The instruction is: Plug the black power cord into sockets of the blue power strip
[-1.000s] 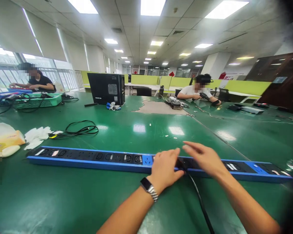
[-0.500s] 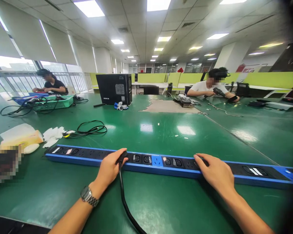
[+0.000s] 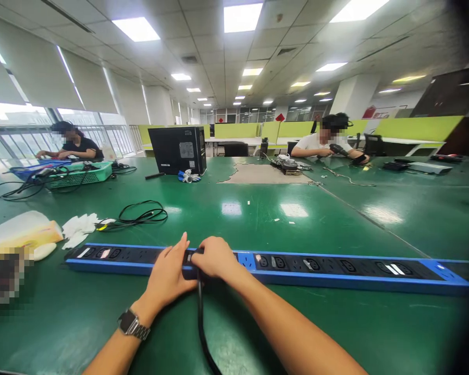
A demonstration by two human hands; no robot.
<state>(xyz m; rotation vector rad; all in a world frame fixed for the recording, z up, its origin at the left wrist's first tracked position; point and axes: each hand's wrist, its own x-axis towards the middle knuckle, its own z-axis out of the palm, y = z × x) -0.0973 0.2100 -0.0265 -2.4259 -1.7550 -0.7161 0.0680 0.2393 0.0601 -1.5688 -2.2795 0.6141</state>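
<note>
Where it lies, long blue-black power strip.

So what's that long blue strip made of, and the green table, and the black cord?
The power strip looks like painted metal or hard plastic: straight blue edges, matte black socket face. The table has a smooth glossy green top, perhaps a rubber or vinyl mat, since it mirrors the ceiling lights. The cord looks like bendy rubber or plastic: dull black and curving.
</note>
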